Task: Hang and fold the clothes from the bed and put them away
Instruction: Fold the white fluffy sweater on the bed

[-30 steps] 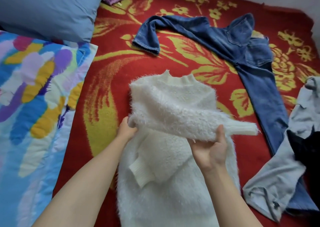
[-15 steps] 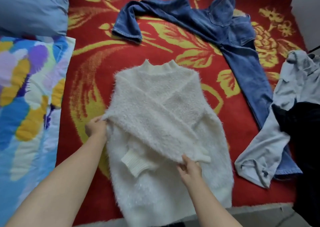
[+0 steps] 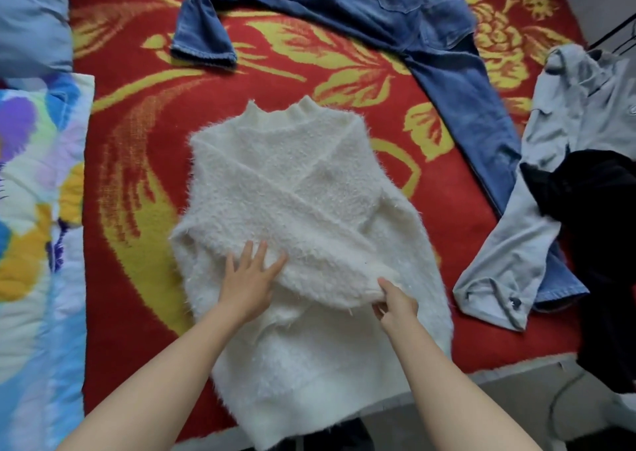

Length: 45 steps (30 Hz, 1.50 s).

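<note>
A blue pillow (image 3: 31, 20) lay at ten o'clock, with a bright patterned quilt (image 3: 31, 209) below it at nine o'clock. Both lay on the red blanket (image 3: 137, 175) with yellow flowers that covered the bed. The white fuzzy sweater (image 3: 292, 182) lay flat at the centre, collar toward twelve o'clock, its sleeves folded across the chest. The left hand (image 3: 249, 280) rested flat on the upper sleeve, fingers spread. At five o'clock from it, the right hand (image 3: 395, 304) seemed to pinch the cuff end of that sleeve, though the fuzz hid its fingertips. A pair of jeans (image 3: 447, 72) sprawled from twelve to three o'clock. A pale grey garment (image 3: 568, 141) lay at three o'clock, partly over one jeans leg, with a black garment (image 3: 602, 227) on top of it at four o'clock.
</note>
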### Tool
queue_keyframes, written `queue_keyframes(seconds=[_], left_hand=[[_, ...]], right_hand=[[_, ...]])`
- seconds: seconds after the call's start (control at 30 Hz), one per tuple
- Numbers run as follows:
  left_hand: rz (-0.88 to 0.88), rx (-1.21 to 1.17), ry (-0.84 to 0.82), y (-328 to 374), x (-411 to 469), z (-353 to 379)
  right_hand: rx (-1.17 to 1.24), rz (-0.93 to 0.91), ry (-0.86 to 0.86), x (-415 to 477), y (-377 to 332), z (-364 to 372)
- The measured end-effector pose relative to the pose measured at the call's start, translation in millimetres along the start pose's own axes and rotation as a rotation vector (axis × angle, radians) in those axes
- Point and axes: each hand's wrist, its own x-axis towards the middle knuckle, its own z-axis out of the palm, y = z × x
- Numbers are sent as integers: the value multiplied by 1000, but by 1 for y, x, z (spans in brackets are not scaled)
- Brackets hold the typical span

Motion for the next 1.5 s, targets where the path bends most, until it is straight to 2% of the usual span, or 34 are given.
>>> queue_keyframes(seconds=[0.1, 0.17, 0.23, 0.33, 0.4, 0.47, 0.6, 0.67, 0.77, 0.83, 0.93, 1.03, 1.1, 1.13, 1.17, 1.23, 1.33, 1.37, 1.43, 1.47, 1.5], left_hand=[[82, -11, 258, 9, -4, -4], [133, -8, 323, 12, -3, 6], [130, 5, 259, 20, -6, 12], [12, 47, 83, 36, 0, 19], [-13, 4, 108, 37, -1, 16], [4, 12, 207, 33, 3, 16], [-148, -24, 385, 11, 25, -2], [-302, -54, 325, -2, 37, -13], [-466, -375, 214, -24, 46, -27], [-505, -523, 250, -33, 50, -33], [-516, -892, 525, -49, 52, -37], [-710, -1326, 671, -80, 42, -29], [-844, -1548, 650, -101, 35, -16], [-884, -1565, 612, -109, 36, -9], [-893, -1464, 550, -109, 36, -7], [-833, -1096, 451, -98, 40, -8], [-535, -539, 502, -56, 41, -26], [-398, -402, 531, -43, 43, -27], [-175, -209, 475, -27, 49, -24], [-125, -124, 333, -23, 52, -20], [-121, -66, 194, -22, 56, -15]], right_hand=[[-105, -351, 3, 1, -23, -29], [-125, -464, 85, 6, -29, -52], [-236, -425, 166, 19, -22, -74], [-642, -312, 51, 33, -3, -92], [-774, -313, 31, 40, -1, -91], [-753, -339, 26, 42, -7, -87], [-725, -390, -31, 33, -15, -77], [-687, -464, -72, 27, -20, -73], [-576, -523, -173, 19, -32, -63], [-505, -536, -263, 10, -39, -54], [-375, -559, -344, -1, -52, -46], [-265, -582, -243, -1, -60, -50], [-359, -547, -139, 3, -49, -52], [-449, -515, -105, 7, -40, -50], [-555, -476, -75, 13, -30, -50], [-796, -404, -4, 22, -15, -47], [-1217, -422, 151, 24, -3, -38], [-1356, -484, 210, 24, 0, -34], [-1449, -816, 205, 24, 12, -20], [-1452, -988, 82, 24, 14, -12], [-1540, -1068, -111, 24, 13, -4]])
